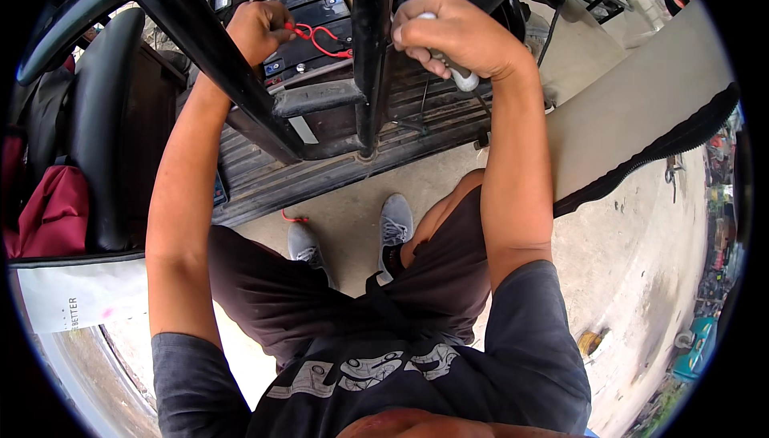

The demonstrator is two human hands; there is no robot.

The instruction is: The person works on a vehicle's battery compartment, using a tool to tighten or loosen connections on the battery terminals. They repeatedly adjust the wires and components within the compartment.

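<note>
My left hand (260, 31) pinches near the end of a red cable (316, 41) over black batteries (308, 9) in an open compartment behind the black tube frame (368, 93). The cable loops to a red-capped connection on the battery side. My right hand (444, 37), to the right of the frame's upright, is closed around a silver-grey tool handle (465, 77), whose far end is hidden by my fingers and the frame.
A ribbed black footboard (264, 193) runs below the compartment. A black padded seat (112, 141) with maroon fabric (52, 213) stands left; a beige panel (633, 93) with a zipped edge lies right. A short red piece (295, 217) is on the concrete floor near my shoes.
</note>
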